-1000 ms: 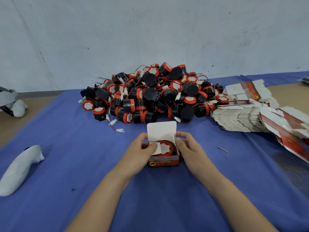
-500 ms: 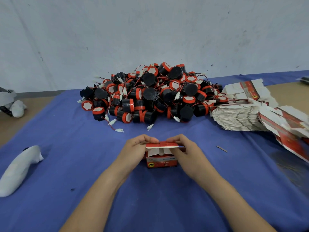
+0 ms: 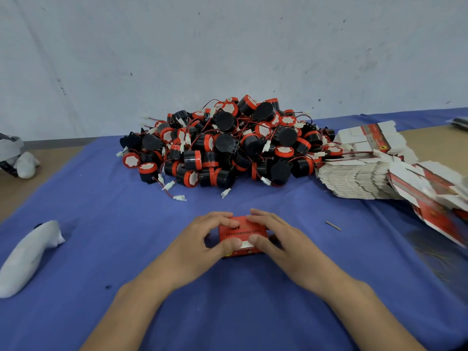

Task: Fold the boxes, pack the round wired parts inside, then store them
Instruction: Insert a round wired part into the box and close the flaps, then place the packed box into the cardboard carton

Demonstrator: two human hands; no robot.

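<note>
Red cardboard box [image 3: 241, 233], head view: it sits on the blue-clothed counter [image 3: 101, 224], in front of the heap of black-and-red round wired parts [image 3: 228, 145]. Left hand [image 3: 200, 247] and right hand [image 3: 283, 243] clamp it, fingers curled over the lid, thumbs on the front face. Even pressure from both thumbs should seat the flap without creasing it.

I see left hand [image 3: 196, 245] bare | right hand [image 3: 285, 243] bare | left forearm [image 3: 136, 309] bare to my frame's edge | right forearm [image 3: 354, 307] bare too
</note>
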